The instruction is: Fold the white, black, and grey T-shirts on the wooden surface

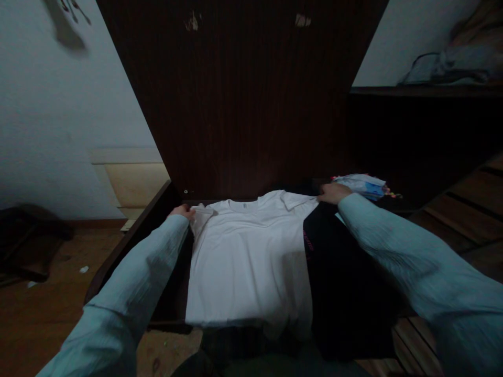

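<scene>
A white short-sleeved T-shirt [247, 256] lies spread out with its neckline at the far side and its hem toward me. My left hand [183, 211] is closed on the edge of its left sleeve. At the tip of the opposite sleeve, my right hand [333, 193] pinches the fabric. Black cloth [346, 283] with faint pinkish lettering lies to the right of the shirt, partly beneath my right forearm. Just beyond my right hand is a bundle with white and blue parts [363, 184], its kind unclear.
A tall dark wooden panel [251, 104] rises behind the shirt. A low dark side board [129, 235] runs along the left. Wooden slats [451, 220] show at the right, below a dark ledge [424, 91] with blurred items. A dark piece of furniture [27, 246] stands on the floor at left.
</scene>
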Tool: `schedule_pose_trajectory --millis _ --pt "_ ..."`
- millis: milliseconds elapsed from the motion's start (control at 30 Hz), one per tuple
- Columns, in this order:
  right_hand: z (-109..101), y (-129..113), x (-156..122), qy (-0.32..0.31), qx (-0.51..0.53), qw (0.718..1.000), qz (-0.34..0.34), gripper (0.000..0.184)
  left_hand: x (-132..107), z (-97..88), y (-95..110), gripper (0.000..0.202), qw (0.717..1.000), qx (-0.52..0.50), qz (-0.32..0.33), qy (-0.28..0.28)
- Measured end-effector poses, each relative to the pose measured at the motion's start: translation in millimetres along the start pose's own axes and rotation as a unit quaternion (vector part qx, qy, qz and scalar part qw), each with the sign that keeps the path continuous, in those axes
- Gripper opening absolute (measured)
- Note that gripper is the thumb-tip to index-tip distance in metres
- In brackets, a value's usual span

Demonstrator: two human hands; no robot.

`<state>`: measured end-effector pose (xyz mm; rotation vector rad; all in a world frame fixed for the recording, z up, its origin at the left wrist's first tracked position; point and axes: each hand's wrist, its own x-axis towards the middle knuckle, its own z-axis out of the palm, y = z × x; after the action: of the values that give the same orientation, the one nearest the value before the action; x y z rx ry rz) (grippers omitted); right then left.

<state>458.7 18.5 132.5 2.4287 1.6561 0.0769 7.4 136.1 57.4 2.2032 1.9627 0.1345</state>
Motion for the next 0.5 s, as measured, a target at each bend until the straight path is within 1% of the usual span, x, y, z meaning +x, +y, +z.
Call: schedule_pose_trajectory --millis 67,100,133,167,200,267,300,400,500 --pt "2 8 -4 -0.034 -0.034 0.998 0.043 0.03 -1 -14.0 -18 0.036 0.995 0.037 -0.086 0.044" --pt "3 8 -5 -0.03 -0.037 0.998 0.049 0.032 -2 -17.9 -22 0.04 0.99 0.058 -0.114 0.064" --pt "4 5 -6 -0.015 -0.031 0.998 0.049 0.033 -2 -19.9 -23 0.044 0.987 0.074 -0.123 0.078" --pt "4 0 -5 0.005 -0.019 0.999 0.044 0.034 -2 -20.1 -20 0.045 0.986 0.086 -0.117 0.083" --pt "4 -8 -4 0.027 -0.004 0.999 0.035 0.033 0 -18.7 -13 0.045 0.988 0.093 -0.101 0.075" --pt "3 -28 2 0.058 0.026 0.998 0.012 0.032 9 -12.4 4 0.041 0.992 0.097 -0.061 0.043" --pt "3 -40 6 0.063 0.04 0.997 -0.003 0.031 15 -7.9 14 0.038 0.994 0.096 -0.044 0.024" --pt "5 -74 23 0.053 0.071 0.995 -0.046 0.033 34 8.7 38 0.033 0.996 0.087 -0.004 -0.018" --pt "15 -99 40 0.039 0.081 0.995 -0.053 0.039 48 26.4 51 0.037 0.996 0.083 0.025 -0.036"
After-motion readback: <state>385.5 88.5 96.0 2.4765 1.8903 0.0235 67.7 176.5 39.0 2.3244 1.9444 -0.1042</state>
